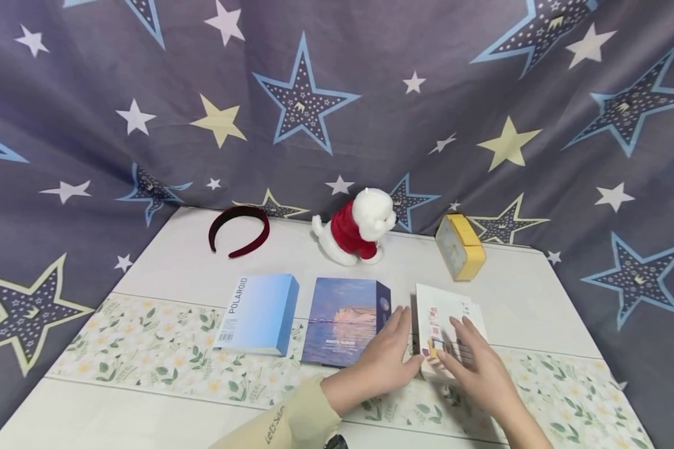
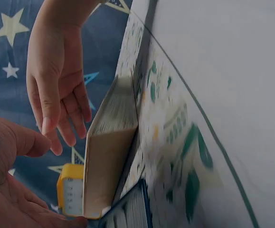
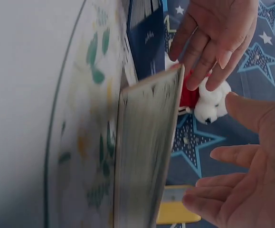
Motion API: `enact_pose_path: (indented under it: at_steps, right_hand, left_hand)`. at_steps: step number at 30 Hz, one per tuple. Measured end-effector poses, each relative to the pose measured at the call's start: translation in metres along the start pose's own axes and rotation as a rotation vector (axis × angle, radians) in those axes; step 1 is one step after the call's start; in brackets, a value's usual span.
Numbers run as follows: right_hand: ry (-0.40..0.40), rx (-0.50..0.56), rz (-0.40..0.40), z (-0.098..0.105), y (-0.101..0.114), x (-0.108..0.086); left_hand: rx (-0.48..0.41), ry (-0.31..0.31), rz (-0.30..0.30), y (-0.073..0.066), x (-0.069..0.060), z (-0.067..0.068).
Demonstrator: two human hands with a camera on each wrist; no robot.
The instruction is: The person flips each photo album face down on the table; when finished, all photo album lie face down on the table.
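A thick white album (image 1: 446, 300) with a small coloured print on its cover lies flat at the right of the row. My left hand (image 1: 384, 355) is at its left side, fingers straight, between it and a blue photo album (image 1: 342, 318) with a painted seaside cliff. Over the white album's right part hovers my right hand (image 1: 480, 368), fingers spread and loosely bent. In the right wrist view, both the right hand (image 3: 251, 161) and the left hand (image 3: 218, 38) appear apart from the white album's page block (image 3: 144, 147), gripping nothing.
A light-blue Polaroid box (image 1: 258, 312) lies at the left of the row. Behind stand a dark red headband (image 1: 240, 212), a white plush dog (image 1: 348, 231) in a red top and a yellow clock (image 1: 463, 246). A starry curtain (image 1: 371, 125) hangs behind the table (image 1: 163, 399).
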State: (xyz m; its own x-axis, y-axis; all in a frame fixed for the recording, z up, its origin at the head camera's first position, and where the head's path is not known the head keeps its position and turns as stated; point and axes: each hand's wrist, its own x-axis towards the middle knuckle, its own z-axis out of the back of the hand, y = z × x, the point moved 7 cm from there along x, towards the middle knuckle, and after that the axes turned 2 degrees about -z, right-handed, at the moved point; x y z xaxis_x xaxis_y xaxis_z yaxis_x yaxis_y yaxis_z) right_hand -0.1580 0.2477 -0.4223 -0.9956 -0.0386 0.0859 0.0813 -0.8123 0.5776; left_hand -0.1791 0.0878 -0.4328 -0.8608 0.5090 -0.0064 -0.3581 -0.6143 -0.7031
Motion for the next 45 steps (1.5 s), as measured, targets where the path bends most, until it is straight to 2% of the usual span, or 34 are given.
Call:
enact_pose_path:
  at_steps: [3,9,19,27,34,41,45]
  right_hand:
    - [-0.004,0.032,0.029,-0.004,0.007,0.001]
    - [-0.027,0.083,0.111,-0.014,0.021,0.005]
    - [-0.009,0.153,0.147,-0.033,0.041,0.010]
    - [0.029,0.187,0.155,-0.046,0.053,0.012]
    - [0.072,0.180,0.136,-0.060,0.062,0.013]
    - [0.190,0.177,0.065,-0.076,0.068,0.014]
    - [0.255,0.242,0.019,-0.084,0.069,0.012]
  left_hand:
    - [0.012,-0.026,-0.039,0.004,-0.005,0.008]
    - [0.005,-0.062,-0.058,0.019,-0.015,0.021]
    - [-0.019,-0.166,0.018,0.053,-0.033,0.043]
    - [0.065,-0.242,0.026,0.070,-0.041,0.049]
    - [0.103,-0.211,0.055,0.080,-0.048,0.045]
    - [0.106,-0.182,0.111,0.089,-0.051,0.046]
    - [0.072,-0.154,0.115,0.092,-0.052,0.045]
